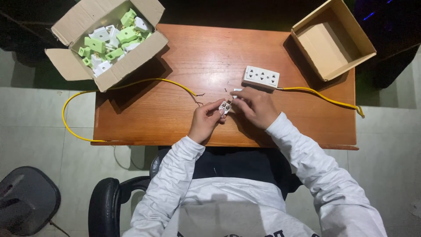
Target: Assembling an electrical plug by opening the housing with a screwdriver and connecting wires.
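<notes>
1. Nearest us, our left hand [204, 121] is closed around a small white plug [225, 106], pinching it between thumb and fingertips just above the near edge of the surface [175, 118].
2. Our right hand [256, 105] meets it from 3 o'clock, fingers curled onto the same plug and onto a small white piece at its tip; what that piece is we cannot tell.
3. At 10 o'clock of the plug, a yellow cable [131, 83] ends in bare wire tips, apart from the hands.
4. At 1 o'clock lies a white socket strip [261, 77], just beyond the right hand.
5. Farther at 10 o'clock, an open box [70, 66] holds green and white plug parts [112, 41].
6. At 2 o'clock sits an empty box [333, 39].
</notes>
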